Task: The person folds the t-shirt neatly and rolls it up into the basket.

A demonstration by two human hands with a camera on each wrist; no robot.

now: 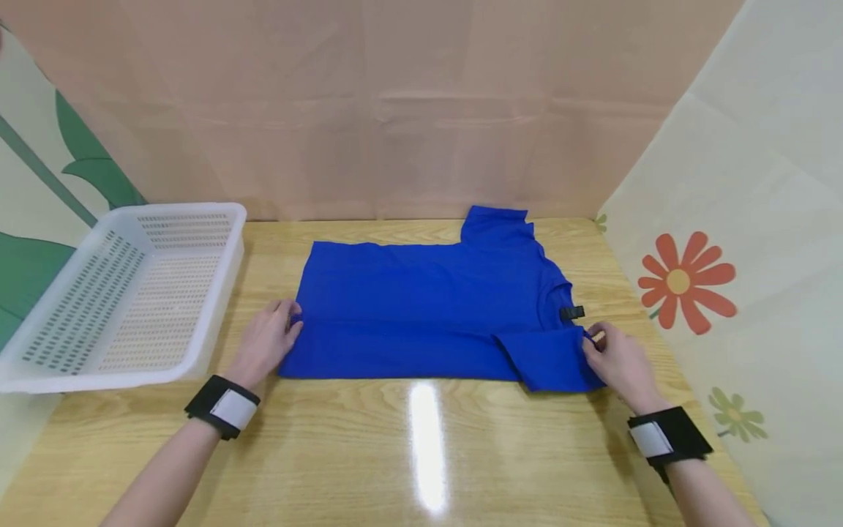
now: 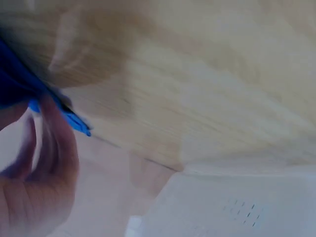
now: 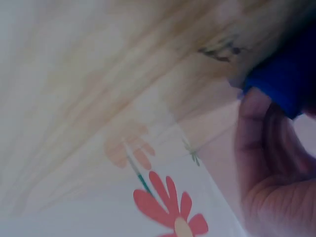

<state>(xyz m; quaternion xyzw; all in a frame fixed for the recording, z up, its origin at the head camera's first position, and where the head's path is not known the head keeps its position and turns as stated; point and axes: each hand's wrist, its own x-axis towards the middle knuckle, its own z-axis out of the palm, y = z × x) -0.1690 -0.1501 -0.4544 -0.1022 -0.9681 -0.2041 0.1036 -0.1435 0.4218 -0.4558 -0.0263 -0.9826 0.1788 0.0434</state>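
A blue T-shirt lies on the table with its hem to the left and its collar, with a black tag, to the right. Its near side is folded over in a long strip, and the near sleeve end spreads as a flap toward the front. At the hem's left edge my left hand pinches the cloth between thumb and fingers; the left wrist view shows the blue fabric in that pinch. My right hand pinches the flap's right edge near the collar, with blue cloth between its fingertips.
A white perforated plastic basket stands to the left of the shirt. The wooden table meets a pinkish cloth backdrop at the back and a flowered white sheet at the right. Both wrists wear black straps.
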